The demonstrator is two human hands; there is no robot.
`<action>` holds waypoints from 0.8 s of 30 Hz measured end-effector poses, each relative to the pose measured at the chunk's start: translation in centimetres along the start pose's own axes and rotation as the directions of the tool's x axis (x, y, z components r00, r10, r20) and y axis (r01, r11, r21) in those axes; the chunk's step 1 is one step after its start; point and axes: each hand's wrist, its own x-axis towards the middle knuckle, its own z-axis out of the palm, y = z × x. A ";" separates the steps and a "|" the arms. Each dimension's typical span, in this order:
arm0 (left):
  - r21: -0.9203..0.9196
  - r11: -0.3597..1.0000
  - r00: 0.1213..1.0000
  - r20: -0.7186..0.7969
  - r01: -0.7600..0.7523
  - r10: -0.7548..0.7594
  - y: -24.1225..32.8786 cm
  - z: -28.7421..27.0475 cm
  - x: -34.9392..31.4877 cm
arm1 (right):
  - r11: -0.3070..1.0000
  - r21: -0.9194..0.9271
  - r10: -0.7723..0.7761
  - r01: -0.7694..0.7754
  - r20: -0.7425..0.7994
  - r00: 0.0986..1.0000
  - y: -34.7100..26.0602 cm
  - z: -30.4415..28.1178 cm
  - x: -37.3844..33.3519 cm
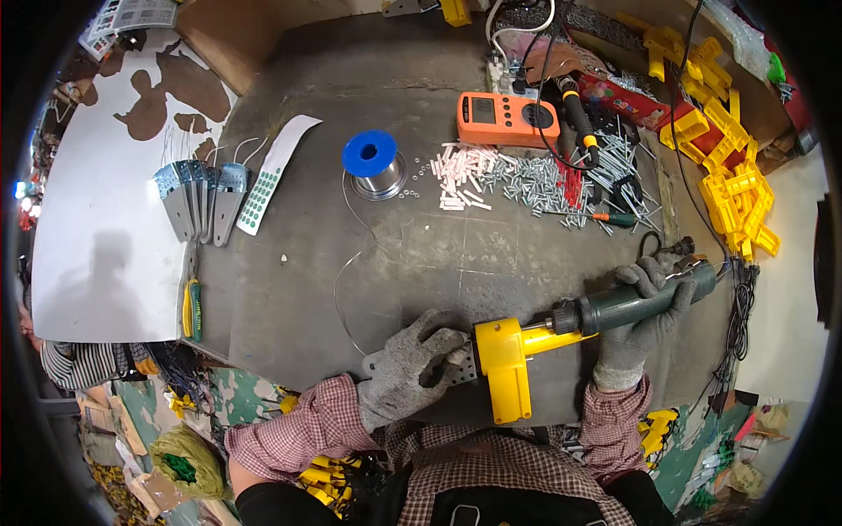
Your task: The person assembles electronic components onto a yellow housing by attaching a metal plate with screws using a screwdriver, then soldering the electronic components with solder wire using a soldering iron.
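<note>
My right hand, in a grey glove, is wrapped round a dark green electric screwdriver. The driver lies nearly level, and its bit reaches the upper right of a yellow plastic housing. A yellow arm sticks out of this housing to the right, under the driver. From the housing's left side comes a perforated metal plate, largely covered by my gloved left hand. The left fingers are closed at the plate beside the housing; the fingertips' exact hold is partly hidden.
Beyond my hands stand a blue-topped solder spool, an orange meter and piles of screws. Yellow housings are heaped at right. Metal plates with wires lie at left near pliers. A black cord hangs at upper right.
</note>
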 end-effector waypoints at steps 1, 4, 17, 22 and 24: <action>-0.032 0.999 1.000 0.006 0.007 -0.006 0.0 -0.1 0.1 | 1.000 0.006 0.001 -0.001 -0.005 1.000 0.0 0.0 0.0; -0.074 0.995 0.998 -0.029 -0.061 0.059 -0.1 -0.3 0.3 | 1.000 0.009 0.006 -0.006 -0.011 1.000 0.0 -0.1 0.0; -0.032 0.994 0.990 -0.106 -0.100 0.096 0.4 -0.1 1.3 | 0.999 0.045 0.001 -0.001 0.010 1.000 0.4 0.4 0.0; -0.039 0.993 0.988 -0.112 -0.111 0.106 0.3 0.2 0.8 | 0.998 0.056 -0.016 0.015 0.023 1.000 0.5 0.4 0.0; 0.057 0.986 0.980 -0.114 -0.159 0.165 0.5 -0.3 0.8 | 0.999 0.023 -0.029 0.030 -0.029 0.999 0.4 0.3 -0.2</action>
